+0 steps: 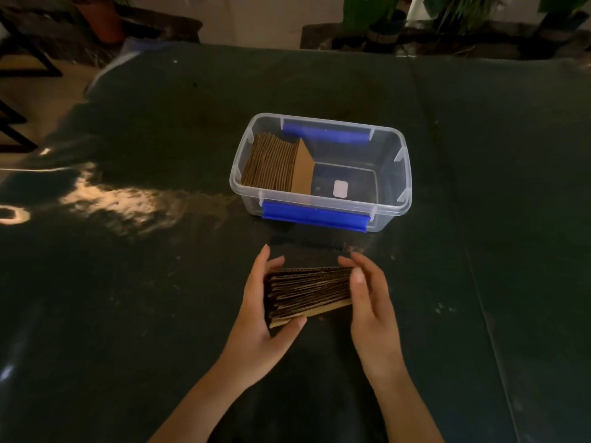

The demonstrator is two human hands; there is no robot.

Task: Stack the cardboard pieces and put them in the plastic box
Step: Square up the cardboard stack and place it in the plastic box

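Note:
A stack of brown corrugated cardboard pieces (308, 292) is held edge-on between both hands just above the dark table. My left hand (265, 318) cups its left end, thumb under the bottom corner. My right hand (371, 302) presses its right end. Beyond the hands stands a clear plastic box (396, 193) with blue latches on its long sides. A row of cardboard pieces (275, 161) stands on edge in the box's left part, leaning to the left. The right part of the box holds only a small white label on the floor.
The table is covered with a dark glossy sheet (160, 282) with light glare at the left. Potted plants (383, 24) stand behind the far edge. A terracotta pot (102, 17) and black furniture legs (19, 123) are at the far left.

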